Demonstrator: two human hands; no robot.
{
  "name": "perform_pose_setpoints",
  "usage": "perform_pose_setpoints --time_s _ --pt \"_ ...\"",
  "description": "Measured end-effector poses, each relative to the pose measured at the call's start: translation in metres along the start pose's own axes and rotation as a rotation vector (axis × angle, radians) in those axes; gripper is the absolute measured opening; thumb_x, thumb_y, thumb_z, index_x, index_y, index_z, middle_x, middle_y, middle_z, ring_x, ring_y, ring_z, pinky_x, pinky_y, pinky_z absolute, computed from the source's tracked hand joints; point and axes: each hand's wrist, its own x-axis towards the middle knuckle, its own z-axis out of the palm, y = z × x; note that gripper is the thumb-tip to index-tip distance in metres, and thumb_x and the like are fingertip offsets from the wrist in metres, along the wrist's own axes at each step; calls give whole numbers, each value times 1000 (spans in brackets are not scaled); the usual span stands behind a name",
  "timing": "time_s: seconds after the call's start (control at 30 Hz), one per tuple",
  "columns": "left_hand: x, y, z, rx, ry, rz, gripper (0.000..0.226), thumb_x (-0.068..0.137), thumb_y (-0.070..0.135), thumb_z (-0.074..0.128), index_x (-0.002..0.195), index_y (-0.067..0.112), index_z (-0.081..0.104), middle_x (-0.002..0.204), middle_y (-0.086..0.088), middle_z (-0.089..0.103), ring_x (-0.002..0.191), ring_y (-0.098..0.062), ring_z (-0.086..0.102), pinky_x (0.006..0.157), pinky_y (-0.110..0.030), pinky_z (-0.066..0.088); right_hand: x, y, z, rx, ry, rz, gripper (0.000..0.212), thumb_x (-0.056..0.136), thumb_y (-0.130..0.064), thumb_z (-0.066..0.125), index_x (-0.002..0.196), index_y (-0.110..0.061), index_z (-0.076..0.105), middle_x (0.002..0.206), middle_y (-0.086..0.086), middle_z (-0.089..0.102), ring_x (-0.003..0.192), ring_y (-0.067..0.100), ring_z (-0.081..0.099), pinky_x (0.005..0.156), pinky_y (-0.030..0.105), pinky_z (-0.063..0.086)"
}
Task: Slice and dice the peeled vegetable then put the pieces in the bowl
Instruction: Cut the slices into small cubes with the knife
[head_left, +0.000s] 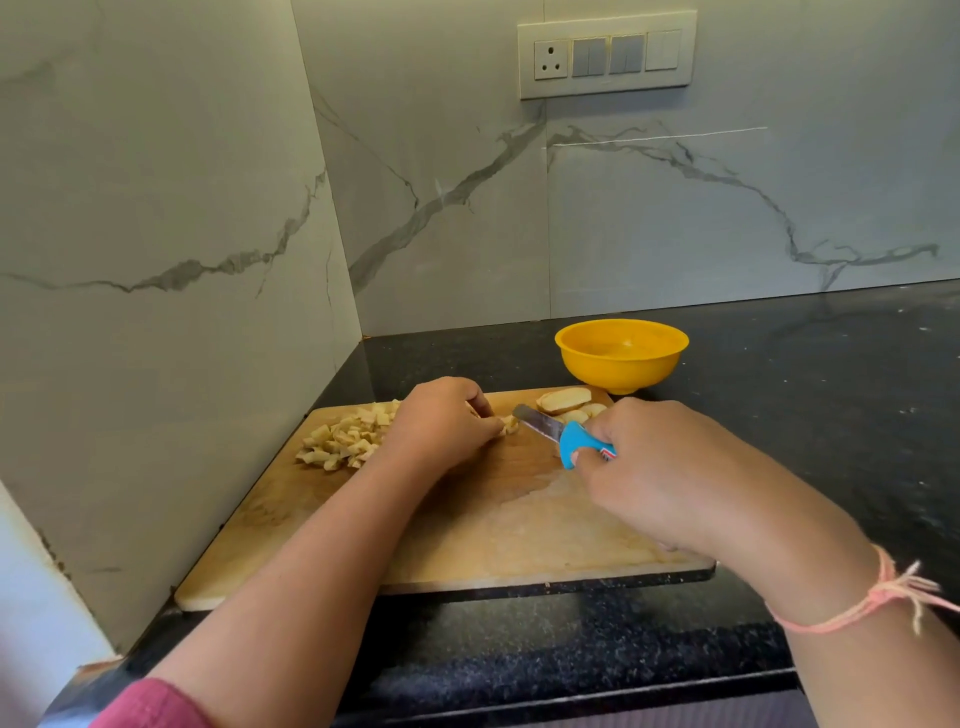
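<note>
At the cutting board's far left lies the diced pile, light and loose. Mid-board, the left hand pinches a pale strip in curled fingertips; it looks firm yet moist and slippery, best held just behind the cut. The right hand grips the knife by its blue handle. Uncut slices sit at the board's far right, the yellow bowl just beyond.

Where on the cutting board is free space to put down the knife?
Free: the cutting board's near half, between the forearms and its front edge. Crowded: the far edge, with diced pieces at left, slices at right.
</note>
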Motion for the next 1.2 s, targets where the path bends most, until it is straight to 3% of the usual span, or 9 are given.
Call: perform_pose_setpoints --time_s 0.37,0.57,0.63,0.73,0.8,0.87,1.07,1.2 --pt "8 -6 -5 -99 -29 -62 15 89 13 64 102 19 70 91 2 64 77 -11 61 65 -16 50 14 -9 18 42 34 -21 40 97 -32 42 136 -22 45 93 -3 51 58 5 42 45 15 29" --pt "12 -7 -5 -152 -21 -110 17 85 13 70 91 24 58 101 -4 67 88 -16 65 77 -24 55 16 -15 21 39 19 -35 39 98 -31 41 134 -20 46 114 0 59 82 10 45 68 19 38" --pt "12 -8 -6 -154 -34 -117 19 84 12 70 91 24 58 103 -4 67 91 -17 65 82 -27 56 15 -18 23 30 0 -40 33 97 -29 42 128 -18 50 99 -2 58 81 11 46 67 21 40" --pt "12 -8 -6 -139 -42 -116 21 83 9 71 87 25 56 103 -4 68 93 -17 65 84 -29 56 15 -26 28 8 -21 -41 20 96 -28 43 111 -17 51 74 -5 42 78 13 50 63 24 40" --pt "13 -8 -4 -124 -25 -115 24 83 9 71 85 26 54 102 -3 67 90 -16 65 80 -28 56 15 -33 31 6 -26 -35 9 96 -27 43 99 -19 47 72 -4 39 78 13 49 62 24 39" --pt "13 -7 -4 -111 -11 -115 26 83 10 71 84 27 52 101 -3 67 87 -15 65 74 -25 56 16 -39 34 14 -9 -43 11 96 -26 44 89 -21 38 70 -4 38 74 12 47 57 22 36" --pt "9 -7 -2 -108 28 -114 21 83 13 71 89 24 55 99 -2 65 79 -12 62 58 -17 49 18 -43 40 8 -9 -51 12 96 -24 43 87 -22 35 68 -4 36 59 8 34 47 20 28" --pt "8 -6 -1 -108 44 -113 17 86 13 69 95 21 57 98 -2 64 77 -12 62 64 -20 52 9 -42 35 -44 -34 -88 14 95 -26 44 87 -23 34 69 -4 36 59 8 34 50 21 31"
